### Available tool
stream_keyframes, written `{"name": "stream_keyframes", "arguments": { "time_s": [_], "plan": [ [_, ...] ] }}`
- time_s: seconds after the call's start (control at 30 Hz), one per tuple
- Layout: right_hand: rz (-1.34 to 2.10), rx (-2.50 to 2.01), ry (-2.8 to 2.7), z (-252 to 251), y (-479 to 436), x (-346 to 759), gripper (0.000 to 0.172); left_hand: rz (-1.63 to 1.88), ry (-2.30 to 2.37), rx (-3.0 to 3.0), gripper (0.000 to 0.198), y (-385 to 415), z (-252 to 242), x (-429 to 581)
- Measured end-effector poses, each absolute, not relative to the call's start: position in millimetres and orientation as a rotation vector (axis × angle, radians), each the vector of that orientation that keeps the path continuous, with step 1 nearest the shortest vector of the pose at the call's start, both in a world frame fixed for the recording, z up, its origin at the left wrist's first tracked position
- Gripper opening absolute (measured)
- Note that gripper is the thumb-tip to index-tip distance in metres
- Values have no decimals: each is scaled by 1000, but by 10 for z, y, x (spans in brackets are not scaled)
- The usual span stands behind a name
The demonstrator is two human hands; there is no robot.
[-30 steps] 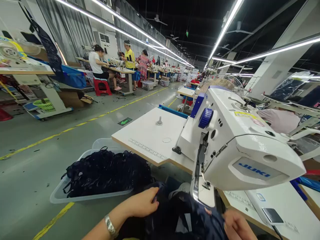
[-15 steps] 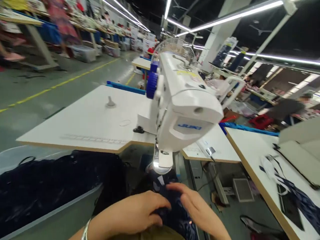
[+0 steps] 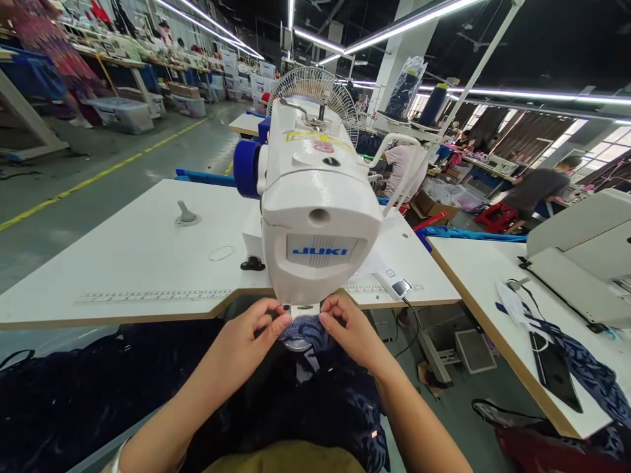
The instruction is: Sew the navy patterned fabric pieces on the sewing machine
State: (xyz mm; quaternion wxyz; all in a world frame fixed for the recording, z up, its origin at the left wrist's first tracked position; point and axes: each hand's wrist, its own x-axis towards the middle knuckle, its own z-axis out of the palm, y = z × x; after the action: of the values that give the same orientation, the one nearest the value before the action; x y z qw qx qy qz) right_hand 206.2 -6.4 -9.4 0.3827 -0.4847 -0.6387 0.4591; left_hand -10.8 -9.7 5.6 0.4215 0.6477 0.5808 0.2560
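Observation:
A white sewing machine (image 3: 320,217) stands directly in front of me. Dark blue patterned fabric (image 3: 315,335) lies over the small work arm under its head, and the rest of the cloth hangs down toward my lap. My left hand (image 3: 256,332) pinches the fabric's edge on the left of the arm. On the other side, my right hand (image 3: 345,325) pinches the same edge between thumb and fingers. A pale label (image 3: 311,360) shows on the cloth below the arm. The needle area is hidden beneath the machine head.
A white table (image 3: 123,249) with a printed ruler surrounds the machine. At lower left, a bin holds dark garments (image 3: 98,387). A small control box (image 3: 394,284) sits right of the machine. The right-hand table carries a phone (image 3: 555,374) and patterned fabric. Behind is a fan (image 3: 315,79).
Both hands have moved up and forward from near my lap to the work arm. They now pinch the fabric edge there. The camera view has shifted and steadied.

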Motion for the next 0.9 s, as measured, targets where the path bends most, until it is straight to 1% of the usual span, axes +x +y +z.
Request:
{"name": "stream_keyframes", "arguments": {
  "time_s": [0.1, 0.27, 0.4, 0.53, 0.6, 0.67, 0.77, 0.83, 0.9],
  "plan": [
    [1153, -1248, -1644, -106, -56, 2072, 10, 689, 1475, 1495, 42, -73, 45, 27],
    [1202, -1240, -1674, -42, -133, 2126, 12, 651, 1684, 1577, 32, -38, 45, 189],
    [1160, -1227, -1652, -44, -106, 2097, 9, 668, 1652, 1598, 31, 17, 65, 177],
    [1150, -1216, -1659, -102, -20, 2032, 9, 901, 1662, 1519, 14, 70, -15, 79],
    [1121, -1225, -1664, -144, 23, 1999, 11, 1020, 1667, 1480, 12, 93, -90, 31],
    [1082, -1248, -1670, -186, 55, 1977, 13, 1057, 1552, 1407, 19, 101, -152, -4],
    [1085, -1222, -1692, -233, 100, 1996, 19, 976, 1232, 1227, 39, 72, -175, -21],
    [1126, -1176, -1749, -242, 166, 2062, 22, 929, 1132, 1148, 45, 41, -152, -12],
    [1035, -1233, -1875, -233, 300, 2180, 23, 930, 1134, 1122, 48, 19, -126, 4]
  ]
}}
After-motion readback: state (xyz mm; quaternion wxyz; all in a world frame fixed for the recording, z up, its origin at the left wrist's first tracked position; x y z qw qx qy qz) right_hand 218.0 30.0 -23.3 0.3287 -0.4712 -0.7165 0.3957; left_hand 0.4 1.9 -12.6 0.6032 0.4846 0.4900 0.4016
